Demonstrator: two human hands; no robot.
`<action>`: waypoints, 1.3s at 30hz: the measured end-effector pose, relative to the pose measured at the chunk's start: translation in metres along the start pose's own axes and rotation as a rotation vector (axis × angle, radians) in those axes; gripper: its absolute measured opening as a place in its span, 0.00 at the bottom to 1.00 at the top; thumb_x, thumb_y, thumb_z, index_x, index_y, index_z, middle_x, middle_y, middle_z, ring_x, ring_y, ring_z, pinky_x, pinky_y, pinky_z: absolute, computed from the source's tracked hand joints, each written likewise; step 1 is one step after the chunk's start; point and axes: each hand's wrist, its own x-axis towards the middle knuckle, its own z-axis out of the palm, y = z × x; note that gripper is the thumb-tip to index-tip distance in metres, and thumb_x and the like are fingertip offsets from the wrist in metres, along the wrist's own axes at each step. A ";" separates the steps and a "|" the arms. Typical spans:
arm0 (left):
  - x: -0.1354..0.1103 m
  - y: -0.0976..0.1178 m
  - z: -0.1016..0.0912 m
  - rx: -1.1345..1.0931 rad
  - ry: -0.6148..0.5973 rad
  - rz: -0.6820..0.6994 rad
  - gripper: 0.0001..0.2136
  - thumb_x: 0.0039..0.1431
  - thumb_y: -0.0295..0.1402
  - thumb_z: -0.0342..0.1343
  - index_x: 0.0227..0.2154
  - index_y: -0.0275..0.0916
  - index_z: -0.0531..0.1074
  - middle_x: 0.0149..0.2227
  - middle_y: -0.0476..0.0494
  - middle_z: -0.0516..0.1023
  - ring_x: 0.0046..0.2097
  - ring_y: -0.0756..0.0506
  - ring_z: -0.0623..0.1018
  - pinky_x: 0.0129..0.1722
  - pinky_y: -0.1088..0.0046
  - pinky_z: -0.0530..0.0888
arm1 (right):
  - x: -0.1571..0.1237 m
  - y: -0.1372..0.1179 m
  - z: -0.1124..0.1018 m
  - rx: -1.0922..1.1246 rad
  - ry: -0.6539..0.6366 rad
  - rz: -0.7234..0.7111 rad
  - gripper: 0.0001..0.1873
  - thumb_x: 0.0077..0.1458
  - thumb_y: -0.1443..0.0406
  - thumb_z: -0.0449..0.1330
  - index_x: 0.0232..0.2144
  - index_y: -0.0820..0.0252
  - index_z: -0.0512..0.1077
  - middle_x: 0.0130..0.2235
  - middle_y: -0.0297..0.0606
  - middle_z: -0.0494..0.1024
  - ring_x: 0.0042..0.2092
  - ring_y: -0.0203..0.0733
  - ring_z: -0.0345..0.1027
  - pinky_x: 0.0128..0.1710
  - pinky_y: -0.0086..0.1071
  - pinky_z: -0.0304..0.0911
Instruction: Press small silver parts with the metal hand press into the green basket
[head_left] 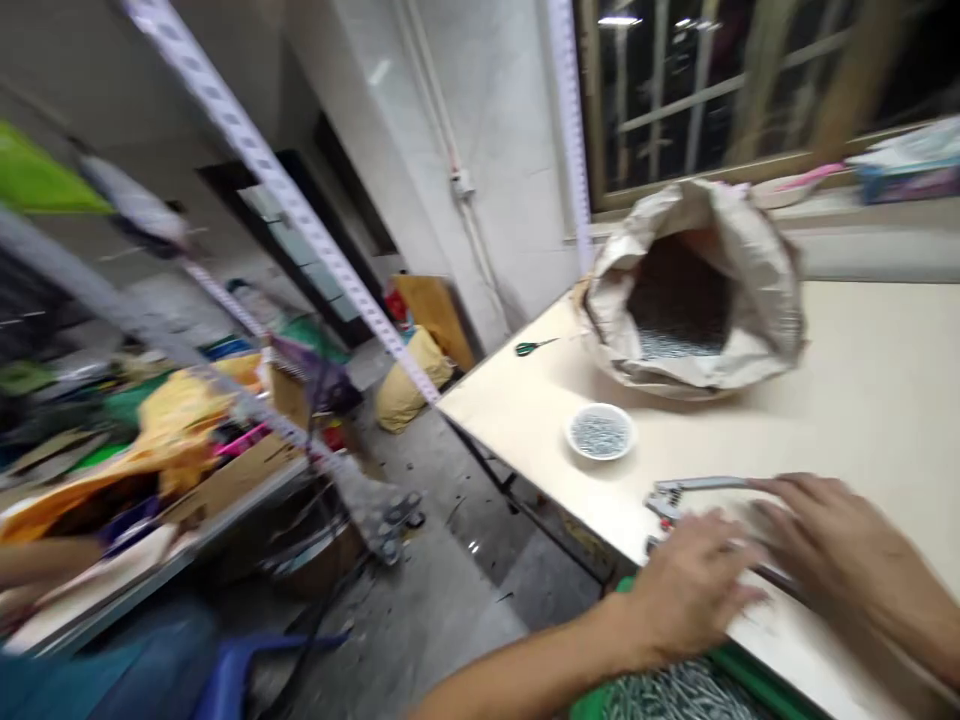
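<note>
My right hand (832,540) is closed around a grey-handled hand tool that looks like pliers (701,483), lying over the table near its front edge. Beside the tool's head, my left hand (694,580) is smeared by motion, and whether something is between its fingers cannot be seen. Below my left forearm, a green tub (739,668) full of small silvery metal pins or screws (675,695) shows in part. A white bowl (600,455) with similar small metal pieces (600,432) stands on the table.
On the pale table (885,400) stands a large open paper sack (765,300) with metal pieces inside. Green-handled scissors (527,348) lie near the far left corner. Across the floor, a cluttered bench (225,510) has another person's arm (45,565) over it, near a blue stool (232,670).
</note>
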 end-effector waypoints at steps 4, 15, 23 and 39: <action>0.013 -0.044 -0.040 0.012 0.216 -0.244 0.11 0.64 0.28 0.46 0.42 0.39 0.72 0.41 0.42 0.76 0.46 0.44 0.73 0.46 0.61 0.73 | -0.010 -0.027 0.004 -0.040 -0.146 0.059 0.16 0.59 0.54 0.53 0.45 0.54 0.69 0.41 0.43 0.73 0.40 0.48 0.65 0.38 0.42 0.61; -0.010 -0.035 -0.049 -0.016 -0.011 -0.348 0.08 0.62 0.32 0.50 0.36 0.40 0.74 0.34 0.46 0.75 0.40 0.46 0.72 0.39 0.67 0.73 | -0.014 -0.036 -0.003 0.026 -0.226 0.093 0.16 0.61 0.60 0.52 0.50 0.57 0.65 0.44 0.43 0.71 0.43 0.47 0.61 0.41 0.41 0.58; -0.018 -0.010 -0.010 0.045 -0.091 -0.110 0.12 0.62 0.30 0.50 0.48 0.37 0.68 0.45 0.40 0.73 0.47 0.44 0.70 0.45 0.64 0.73 | 0.024 -0.009 -0.006 -0.223 -0.186 0.088 0.16 0.61 0.70 0.48 0.50 0.57 0.66 0.50 0.44 0.70 0.48 0.49 0.59 0.44 0.42 0.58; -0.004 -0.047 -0.031 0.112 0.090 -0.220 0.14 0.63 0.24 0.43 0.44 0.40 0.72 0.39 0.42 0.74 0.39 0.47 0.72 0.37 0.72 0.72 | 0.024 0.017 0.011 -0.374 -0.087 0.078 0.15 0.59 0.67 0.50 0.48 0.57 0.68 0.46 0.43 0.72 0.48 0.50 0.61 0.48 0.42 0.60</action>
